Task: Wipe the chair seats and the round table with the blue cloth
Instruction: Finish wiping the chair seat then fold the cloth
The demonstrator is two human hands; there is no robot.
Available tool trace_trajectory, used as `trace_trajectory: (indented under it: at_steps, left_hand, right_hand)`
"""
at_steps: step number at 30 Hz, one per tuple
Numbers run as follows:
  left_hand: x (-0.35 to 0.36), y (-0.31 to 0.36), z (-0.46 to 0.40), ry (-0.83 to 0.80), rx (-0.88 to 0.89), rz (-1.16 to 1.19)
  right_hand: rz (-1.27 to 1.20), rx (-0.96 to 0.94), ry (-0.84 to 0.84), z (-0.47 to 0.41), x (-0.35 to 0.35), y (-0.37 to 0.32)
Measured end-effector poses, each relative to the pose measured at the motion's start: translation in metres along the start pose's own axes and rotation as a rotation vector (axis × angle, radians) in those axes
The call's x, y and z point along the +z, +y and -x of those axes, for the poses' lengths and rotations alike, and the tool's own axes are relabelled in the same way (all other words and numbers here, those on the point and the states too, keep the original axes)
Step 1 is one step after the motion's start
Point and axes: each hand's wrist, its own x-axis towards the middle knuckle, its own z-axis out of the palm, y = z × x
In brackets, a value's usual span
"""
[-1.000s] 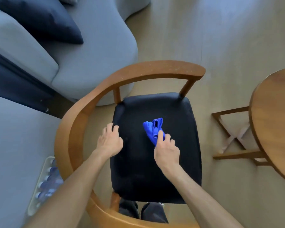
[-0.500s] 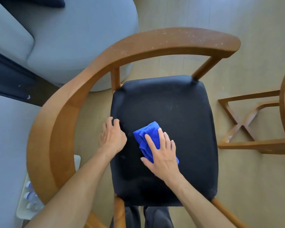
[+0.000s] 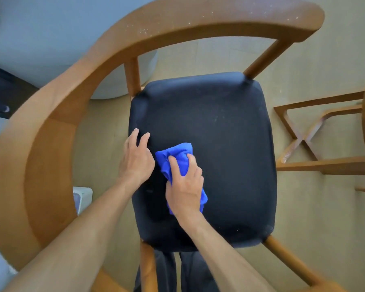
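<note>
Right hand [image 3: 184, 186] is gripping the bunched cloth [image 3: 178, 153] on the seat [image 3: 223, 131], left hand [image 3: 136, 159] apparently resting loose-fingered at its edge; flattening the cloth should be covering more.

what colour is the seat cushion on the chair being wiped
The seat cushion is a very dark navy, nearly black, with faint pale specks; the head view shows it.
</note>
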Motion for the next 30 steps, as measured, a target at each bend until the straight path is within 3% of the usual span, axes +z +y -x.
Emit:
trace_trajectory:
  at_steps: [2, 6, 9, 13, 16, 20, 25, 28, 30]
  left_hand:
    - [0.002, -0.001, -0.001, 0.043, 0.012, 0.032]
    - [0.003, -0.004, -0.003, 0.018, 0.012, 0.040]
    - [0.006, -0.003, -0.003, -0.010, -0.001, 0.018]
    - [0.015, 0.000, 0.000, -0.034, -0.009, -0.046]
    - [0.019, 0.000, 0.002, -0.042, -0.019, -0.103]
    - [0.021, 0.000, 0.003, -0.033, -0.034, -0.111]
    - [0.025, 0.007, 0.008, -0.026, -0.057, -0.135]
    - [0.027, 0.012, 0.015, -0.008, 0.032, -0.231]
    - [0.029, 0.018, 0.022, -0.015, 0.109, -0.316]
  right_hand:
    - [-0.030, -0.177, -0.101, 0.026, 0.010, -0.027]
    - [0.093, -0.754, -0.377, 0.084, 0.019, -0.020]
    - [0.231, -1.081, -0.557, 0.080, 0.002, 0.034]
    - [0.286, -1.388, -0.639, 0.052, -0.043, 0.146]
    - [0.363, -1.349, -0.692, 0.024, -0.094, 0.230]
    - [0.554, -1.093, -0.803, 0.002, -0.146, 0.290]
    - [0.347, -1.100, -0.608, 0.035, -0.100, 0.219]
    - [0.289, -1.104, -0.625, 0.055, -0.073, 0.169]
    - [0.283, -1.120, -0.683, 0.057, -0.082, 0.172]
